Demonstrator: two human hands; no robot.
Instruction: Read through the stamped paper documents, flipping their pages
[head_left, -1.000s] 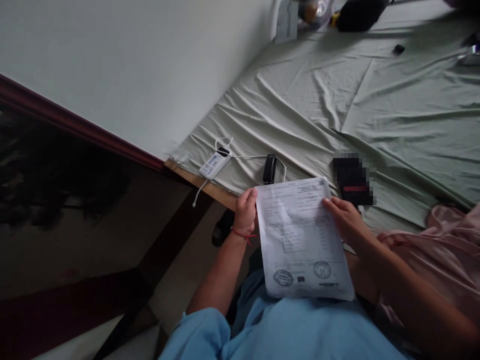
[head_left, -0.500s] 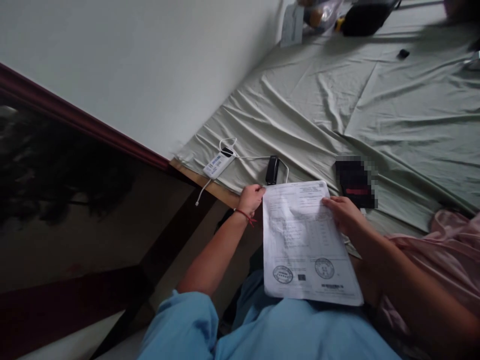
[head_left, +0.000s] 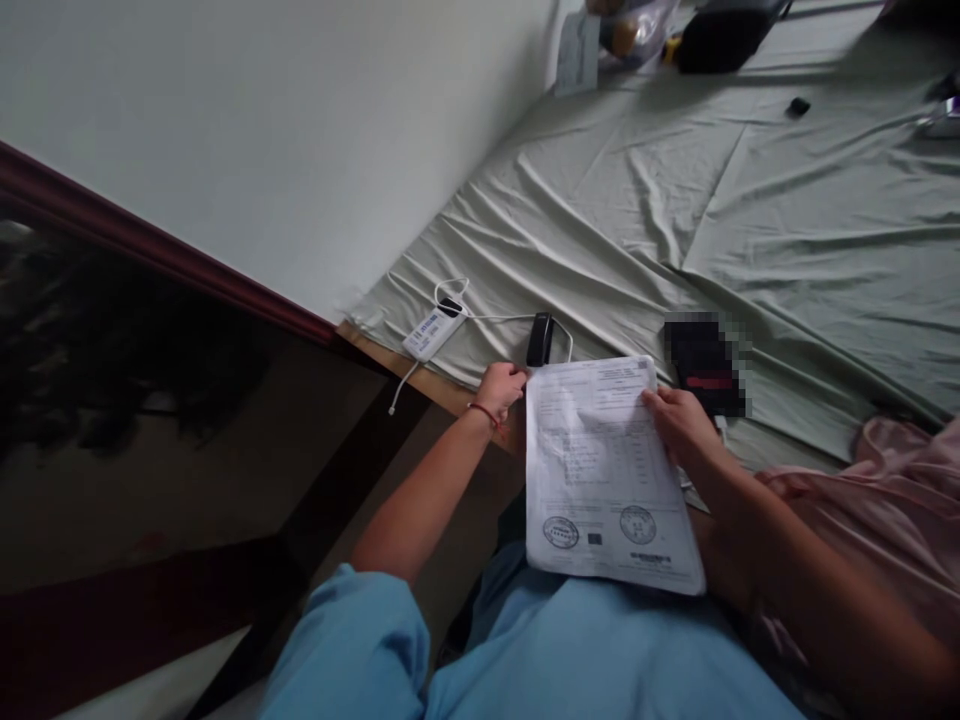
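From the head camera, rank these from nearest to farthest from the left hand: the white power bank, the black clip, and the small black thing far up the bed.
1. black clip: just above the left hand, near the bed edge.
2. white power bank: farther left, at the mattress corner.
3. small black object: far up the sheet, toward the right.

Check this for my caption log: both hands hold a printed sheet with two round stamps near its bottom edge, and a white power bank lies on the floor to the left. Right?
Not quite. The head view shows the white power bank lying on the green bedsheet near the mattress corner, not on the floor. The rest stands: left hand and right hand hold the printed sheet with two round stamps.
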